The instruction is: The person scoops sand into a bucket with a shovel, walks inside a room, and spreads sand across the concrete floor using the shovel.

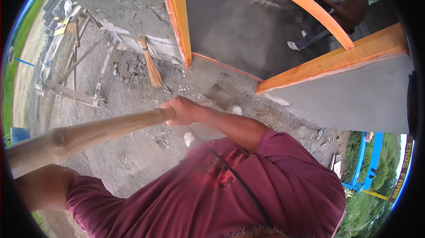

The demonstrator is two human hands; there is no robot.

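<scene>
A thick bamboo-like pole point(106, 128) runs from the left edge towards the middle of the head view, growing wider to the left. My right hand point(180, 110) is closed around its narrower end. Of my left arm point(44, 187), only a part near the maroon sleeve shows at the lower left, below the pole. The left hand is outside the view, so its hold cannot be seen. Beyond the pole, a straw broom point(151, 65) leans at the base of a grey plastered wall point(128, 3).
An orange door frame point(179, 17) borders a dark floor. Another person point(349, 10) is inside at the upper right. A wooden trestle point(73, 92) stands at the left, with a blue container point(20, 135) nearby. Blue metalwork point(369, 163) is at the lower right.
</scene>
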